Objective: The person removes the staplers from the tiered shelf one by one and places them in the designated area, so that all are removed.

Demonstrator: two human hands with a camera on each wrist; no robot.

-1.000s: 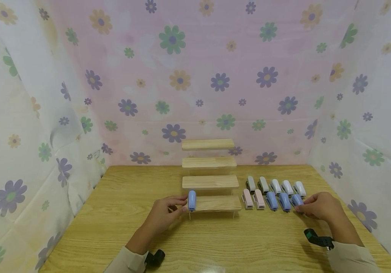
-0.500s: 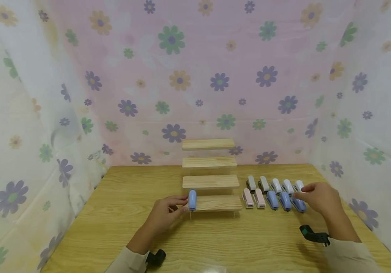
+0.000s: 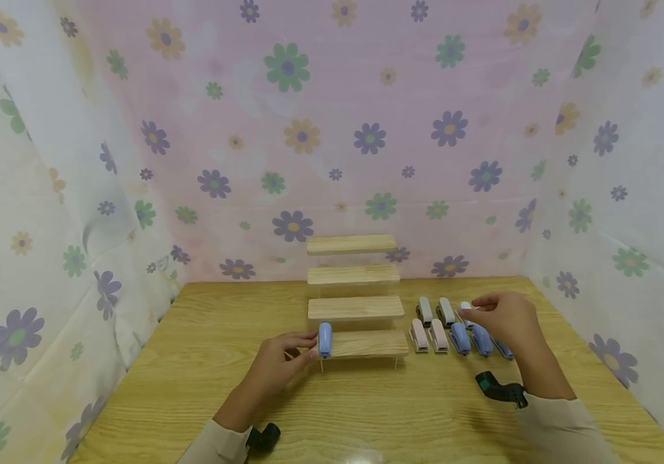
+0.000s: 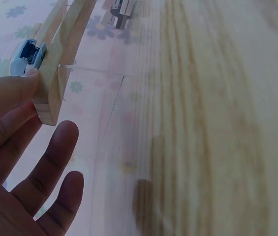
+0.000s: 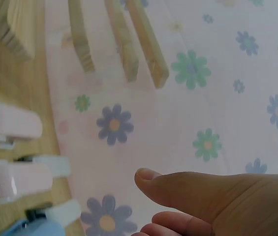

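My left hand is at the left end of the lowest wooden shelf. Its thumb and fingers grip that end, with the thumb against a blue mini stapler standing there. In the left wrist view the stapler shows beyond the thumb, and the other fingers spread loosely. Above the right-hand group of mini staplers hovers my right hand, holding nothing visible. Its fingertips come close to a white stapler and hide other white ones. Grey staplers, pink staplers and blue staplers stand there in two rows.
The stepped stand rises behind with further wooden shelves. It stands on a wood-grain table. Flower-patterned cloth encloses the back and both sides. Black cameras are strapped to both wrists.
My right hand has let go of the rightmost blue stapler, lifted and moved left over the white staplers. The left hand stays at the shelf end.
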